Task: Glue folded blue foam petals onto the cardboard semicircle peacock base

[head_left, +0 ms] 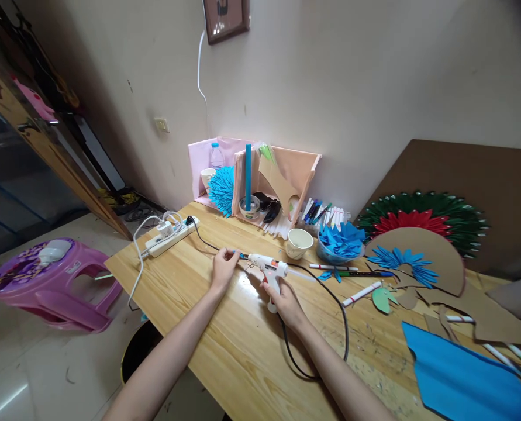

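A white hot glue gun with a clear glue stick in its back is gripped by my right hand above the wooden table. Its nozzle points left toward my left hand, whose fingers pinch a small blue paper petal. The petal sits close to the nozzle tip; whether they touch I cannot tell. A black cord loops from the gun across the table. Right of the gun, a clear bowl holds many folded blue paper petals. A cardboard disc carries a partial ring of blue petals.
A white power strip lies at the table's left edge. Behind stand a paper cup, a pink-and-peach organizer and markers. Blue paper and cardboard scraps cover the right side. A pink stool is left.
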A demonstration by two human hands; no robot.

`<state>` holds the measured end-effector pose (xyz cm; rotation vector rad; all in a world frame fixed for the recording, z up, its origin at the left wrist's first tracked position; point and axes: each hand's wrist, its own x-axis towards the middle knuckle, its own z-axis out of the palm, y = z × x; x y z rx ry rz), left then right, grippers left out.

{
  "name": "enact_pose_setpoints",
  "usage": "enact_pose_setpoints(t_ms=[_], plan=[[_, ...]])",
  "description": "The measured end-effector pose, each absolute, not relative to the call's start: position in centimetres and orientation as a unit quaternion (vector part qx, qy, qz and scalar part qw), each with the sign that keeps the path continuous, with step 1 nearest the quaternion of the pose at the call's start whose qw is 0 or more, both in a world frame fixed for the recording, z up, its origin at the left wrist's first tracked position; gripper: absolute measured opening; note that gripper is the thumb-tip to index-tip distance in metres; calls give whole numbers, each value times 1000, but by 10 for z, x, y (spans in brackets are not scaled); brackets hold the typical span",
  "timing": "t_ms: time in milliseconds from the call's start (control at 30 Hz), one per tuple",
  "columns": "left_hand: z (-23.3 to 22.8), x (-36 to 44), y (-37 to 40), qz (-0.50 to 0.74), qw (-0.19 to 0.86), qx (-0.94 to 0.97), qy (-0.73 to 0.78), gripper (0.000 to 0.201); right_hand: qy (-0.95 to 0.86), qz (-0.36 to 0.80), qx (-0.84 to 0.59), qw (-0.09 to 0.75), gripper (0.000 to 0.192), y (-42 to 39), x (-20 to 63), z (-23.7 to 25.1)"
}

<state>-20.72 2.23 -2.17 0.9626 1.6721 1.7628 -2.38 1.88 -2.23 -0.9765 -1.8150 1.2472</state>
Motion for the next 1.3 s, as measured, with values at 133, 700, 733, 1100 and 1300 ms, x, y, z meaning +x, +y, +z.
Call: enact_pose_setpoints(t_ms=[133,700,733,1100,1300], plan=[[-23,-209,23,651,269,357,613,21,-702,483,-383,357,24,19,-24,-22],[-20,-207,22,645,279,368,609,20,-694,502,-379,352,31,19,-23,-22],[-20,-207,22,646,280,368,608,20,-694,503,-378,351,31,19,-23,-22],[-22,-207,23,647,294,364,602,21,-703,488,-370,361,32,20,-22,-22],[-23,-207,23,646,292,365,604,20,-698,490,-377,361,31,20,-23,-22]])
